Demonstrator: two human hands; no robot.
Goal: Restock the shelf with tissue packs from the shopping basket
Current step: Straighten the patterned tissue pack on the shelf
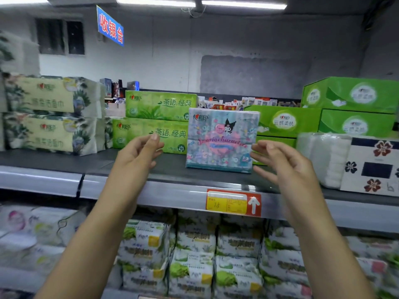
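Grey wall point(172, 61) fills the upper half of the frame, with a blue sign point(110, 26) hanging at upper left. Below it, the dark shelf point(54, 160) runs across the full width at mid-frame.

Stock on the shelf, by size:
- Green boxes point(349, 96) are stacked at the right, reaching towards the centre.
- Two floral packs point(51, 115) lie one on the other at the left.
- Two green packs point(159, 106) are stacked left of centre, behind my left hand.
- A white pack point(328, 158) and a flower-printed box point(375, 167) sit side by side at the far right edge.

The lower tier holds rows of white-and-green packs point(194, 255), blurred.

The tissue pack point(222, 141), printed with cartoon characters, stands upright on the shelf at centre, near the front edge, in front of the green packs and boxes.

My left hand point(140, 154) is raised left of the tissue pack, apart from it, fingers loose and grasping nothing. My right hand point(287, 167) is raised just beside the pack's right edge, fingers spread and released; I cannot tell whether the fingertips touch the wrapper.

A red-and-yellow price tag point(233, 202) is fixed to the shelf rail directly below the tissue pack.
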